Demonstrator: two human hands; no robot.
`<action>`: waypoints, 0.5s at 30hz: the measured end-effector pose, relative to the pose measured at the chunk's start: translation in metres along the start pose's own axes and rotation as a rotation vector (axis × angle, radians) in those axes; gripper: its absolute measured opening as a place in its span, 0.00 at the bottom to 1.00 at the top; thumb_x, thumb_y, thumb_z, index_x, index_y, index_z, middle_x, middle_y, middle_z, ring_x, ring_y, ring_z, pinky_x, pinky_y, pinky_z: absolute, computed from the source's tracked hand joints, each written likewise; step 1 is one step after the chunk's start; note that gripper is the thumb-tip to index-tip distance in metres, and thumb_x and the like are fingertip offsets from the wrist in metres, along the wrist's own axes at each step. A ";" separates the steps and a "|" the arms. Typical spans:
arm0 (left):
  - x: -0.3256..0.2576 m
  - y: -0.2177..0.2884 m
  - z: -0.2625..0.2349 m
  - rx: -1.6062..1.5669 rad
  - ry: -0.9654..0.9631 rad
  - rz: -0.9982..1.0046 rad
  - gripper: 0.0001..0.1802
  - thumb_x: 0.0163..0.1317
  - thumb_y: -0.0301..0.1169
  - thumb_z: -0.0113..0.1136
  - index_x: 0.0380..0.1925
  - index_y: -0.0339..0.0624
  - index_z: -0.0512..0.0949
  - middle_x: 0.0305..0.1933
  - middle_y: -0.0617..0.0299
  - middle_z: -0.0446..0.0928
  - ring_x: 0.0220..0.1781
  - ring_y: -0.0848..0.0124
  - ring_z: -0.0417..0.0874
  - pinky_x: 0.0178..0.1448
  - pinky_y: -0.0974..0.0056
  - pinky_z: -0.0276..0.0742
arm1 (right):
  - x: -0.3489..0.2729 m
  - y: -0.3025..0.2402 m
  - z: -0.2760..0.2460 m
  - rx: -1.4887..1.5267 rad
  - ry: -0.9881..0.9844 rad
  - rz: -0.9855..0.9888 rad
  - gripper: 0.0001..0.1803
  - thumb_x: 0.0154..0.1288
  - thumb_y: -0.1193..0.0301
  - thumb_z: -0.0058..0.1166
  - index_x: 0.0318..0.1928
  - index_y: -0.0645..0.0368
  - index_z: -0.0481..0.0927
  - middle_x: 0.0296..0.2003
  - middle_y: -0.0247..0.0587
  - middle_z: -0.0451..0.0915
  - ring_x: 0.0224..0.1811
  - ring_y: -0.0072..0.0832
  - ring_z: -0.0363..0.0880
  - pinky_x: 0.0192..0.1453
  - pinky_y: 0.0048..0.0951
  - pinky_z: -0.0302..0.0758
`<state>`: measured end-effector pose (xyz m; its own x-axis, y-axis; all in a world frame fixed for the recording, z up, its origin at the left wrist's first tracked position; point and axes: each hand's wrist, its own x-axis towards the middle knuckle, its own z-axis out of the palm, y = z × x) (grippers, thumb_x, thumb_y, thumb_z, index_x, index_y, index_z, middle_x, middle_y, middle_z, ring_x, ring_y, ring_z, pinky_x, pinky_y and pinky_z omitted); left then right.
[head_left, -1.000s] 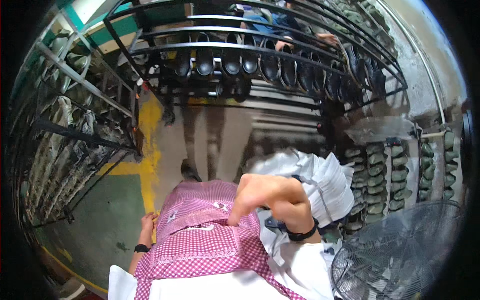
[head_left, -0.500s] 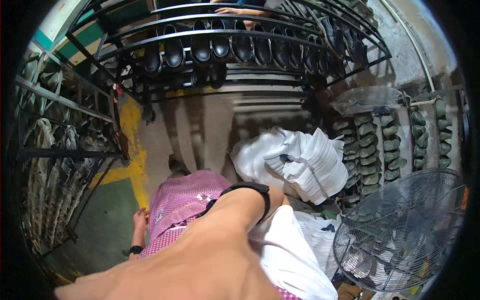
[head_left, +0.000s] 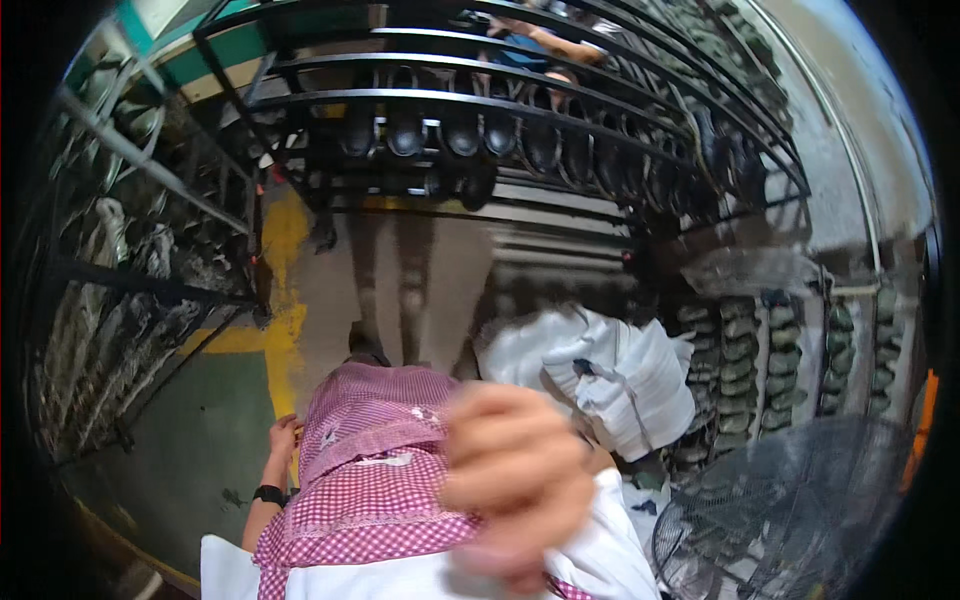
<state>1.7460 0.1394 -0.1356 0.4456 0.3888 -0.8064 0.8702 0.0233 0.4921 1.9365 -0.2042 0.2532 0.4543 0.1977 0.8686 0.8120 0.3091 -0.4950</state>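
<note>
My right hand is raised close in front of my chest, smeared by motion. Its fingers look curled, but the blur hides whether anything is in them. It overlaps the pink-and-white checked apron that I wear over white clothing. Down beside the apron's left edge hangs my left hand, with a dark band on the wrist. Its fingers are loosely bent and apart, and nothing shows in them. To the right of the apron lies a strapped bundle of white sheet-like material, partly covered by white wrapping.
Ahead stands a black metal rack holding several black shoes. Behind it a person's arm shows. Another rack is at left. Rows of greenish shoe-shaped pieces and a large caged fan are at right.
My right forearm, which stretched across the apron, has drawn back, bringing the right hand in front of my chest. The view has tilted, so the surroundings sit lower. My left hand still hangs down.
</note>
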 end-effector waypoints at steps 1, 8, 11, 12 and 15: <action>-0.002 0.004 -0.001 -0.059 -0.022 -0.038 0.18 0.59 0.27 0.40 0.49 0.35 0.66 0.37 0.53 0.76 0.27 0.72 0.76 0.26 0.72 0.69 | -0.013 -0.001 0.010 -0.124 0.288 -0.141 0.18 0.64 0.61 0.40 0.53 0.50 0.64 0.18 0.34 0.71 0.12 0.25 0.62 0.18 0.25 0.62; 0.024 0.054 -0.007 -0.151 -0.093 -0.126 0.19 0.58 0.26 0.41 0.51 0.35 0.64 0.41 0.50 0.74 0.29 0.67 0.77 0.30 0.67 0.75 | 0.020 0.014 0.026 -0.335 0.234 -0.493 0.31 0.58 0.70 0.41 0.64 0.43 0.52 0.22 0.26 0.65 0.10 0.18 0.56 0.19 0.20 0.57; 0.031 0.081 -0.009 -0.037 -0.132 -0.108 0.20 0.58 0.26 0.42 0.52 0.35 0.63 0.42 0.51 0.73 0.32 0.65 0.78 0.33 0.66 0.77 | 0.029 0.033 0.039 -0.403 0.250 -0.317 0.31 0.58 0.72 0.40 0.63 0.43 0.53 0.22 0.28 0.67 0.10 0.19 0.57 0.17 0.19 0.57; 0.036 0.080 -0.014 -0.042 -0.118 -0.120 0.20 0.58 0.26 0.42 0.52 0.35 0.63 0.42 0.51 0.73 0.32 0.65 0.78 0.33 0.66 0.77 | 0.027 0.047 0.042 -0.358 0.240 -0.304 0.30 0.58 0.73 0.39 0.62 0.42 0.54 0.22 0.29 0.67 0.10 0.19 0.57 0.16 0.20 0.57; 0.053 0.098 -0.020 -0.067 -0.184 -0.103 0.21 0.58 0.27 0.42 0.53 0.34 0.63 0.41 0.51 0.73 0.32 0.64 0.78 0.32 0.66 0.77 | 0.042 0.065 0.044 -0.380 0.256 -0.260 0.28 0.58 0.75 0.38 0.60 0.38 0.56 0.22 0.32 0.68 0.09 0.19 0.57 0.14 0.21 0.58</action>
<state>1.8513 0.1806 -0.1238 0.3908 0.2071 -0.8969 0.9001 0.1182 0.4194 1.9929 -0.1349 0.2568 0.2560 -0.0886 0.9626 0.9640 -0.0509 -0.2611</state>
